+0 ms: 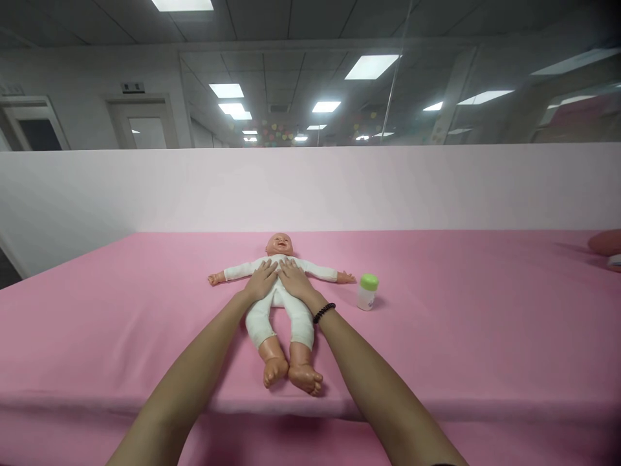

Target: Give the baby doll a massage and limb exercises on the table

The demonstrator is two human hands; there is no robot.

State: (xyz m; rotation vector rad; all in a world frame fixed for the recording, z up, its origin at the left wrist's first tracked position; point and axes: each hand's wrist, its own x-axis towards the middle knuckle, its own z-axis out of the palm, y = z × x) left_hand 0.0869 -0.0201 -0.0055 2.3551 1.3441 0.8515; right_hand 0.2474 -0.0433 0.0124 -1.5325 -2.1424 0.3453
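A baby doll (280, 296) with a white cloth body lies on its back, head away from me and arms spread wide. My left hand (262, 279) rests flat on the left side of its belly, fingers stretched toward the chest. Beside it, my right hand (294, 278) lies flat on the other side, with a dark beaded band (324, 312) around the wrist. Both hands touch the doll without gripping it. Just past the doll's arm at the right stands a small clear bottle (366, 299) with a green lid.
Pink cloth (460, 323) covers the padded table, whose front edge runs below the doll's feet. A low white wall (310, 189) borders the far side. At the far right edge sits a partly visible skin-toned object (605, 242).
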